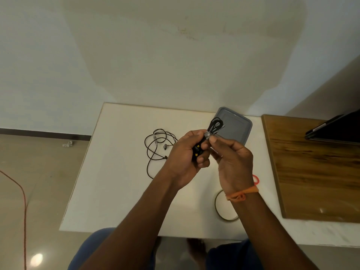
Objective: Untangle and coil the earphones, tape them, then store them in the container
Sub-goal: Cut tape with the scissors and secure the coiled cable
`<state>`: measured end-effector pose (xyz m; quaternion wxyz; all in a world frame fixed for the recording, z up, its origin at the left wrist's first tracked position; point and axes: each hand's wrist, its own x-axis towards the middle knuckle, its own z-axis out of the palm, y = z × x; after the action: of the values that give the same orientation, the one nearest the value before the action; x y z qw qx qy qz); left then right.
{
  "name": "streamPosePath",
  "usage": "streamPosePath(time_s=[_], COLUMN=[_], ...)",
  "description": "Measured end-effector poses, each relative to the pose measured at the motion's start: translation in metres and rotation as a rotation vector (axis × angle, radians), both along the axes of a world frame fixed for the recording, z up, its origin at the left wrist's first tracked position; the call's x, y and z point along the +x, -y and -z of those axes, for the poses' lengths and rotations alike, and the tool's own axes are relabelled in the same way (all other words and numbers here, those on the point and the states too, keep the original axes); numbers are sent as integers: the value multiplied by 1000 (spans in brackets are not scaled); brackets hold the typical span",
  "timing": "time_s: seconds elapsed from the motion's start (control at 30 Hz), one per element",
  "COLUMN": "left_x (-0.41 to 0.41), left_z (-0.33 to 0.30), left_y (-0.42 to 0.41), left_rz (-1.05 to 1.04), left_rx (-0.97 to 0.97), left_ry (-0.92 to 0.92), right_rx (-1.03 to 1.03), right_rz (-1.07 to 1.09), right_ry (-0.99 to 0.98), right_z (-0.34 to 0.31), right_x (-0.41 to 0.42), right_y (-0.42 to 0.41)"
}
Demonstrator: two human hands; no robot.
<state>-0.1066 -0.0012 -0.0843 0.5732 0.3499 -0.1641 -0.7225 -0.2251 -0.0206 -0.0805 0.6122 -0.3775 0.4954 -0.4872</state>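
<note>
My left hand (187, 152) grips a coiled bundle of black earphones (215, 124) with yellow marks, held above the white table (116, 182). Its loops stick out past my fingers toward the grey container (236, 125). My right hand (231, 158) pinches clear tape wrapped round the middle of the bundle. A second pair of dark earphones (155, 149) lies loose and tangled on the table, left of my hands. A roll of clear tape (224, 207) lies on the table, partly hidden under my right wrist.
A wooden board (315, 172) lies on the table's right part, with a dark tablet or laptop (335, 129) at its far edge. A red band (256, 180) peeks out behind my right wrist. An orange cord (24, 211) runs along the floor at left.
</note>
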Motion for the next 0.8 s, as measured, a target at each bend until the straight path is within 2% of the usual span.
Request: streamPosePath(time_s=[0.17,0.33,0.57,0.8], left_x=[-2,-4,0,4], left_z=[0,-3,1,0], left_y=[-1,-1,0,-3], left_rz=[-38,-32,32,194], left_rx=[28,51,84,79], left_ry=[98,186,-139,-276], right_rx=[221,92,40,7], right_rz=[-164,-186,-299,-386], right_ry=[308,134,124,126], right_z=[-1,1,-1,-3], right_x=[-4,-1,-8,-14], right_y=[8,6,14,21])
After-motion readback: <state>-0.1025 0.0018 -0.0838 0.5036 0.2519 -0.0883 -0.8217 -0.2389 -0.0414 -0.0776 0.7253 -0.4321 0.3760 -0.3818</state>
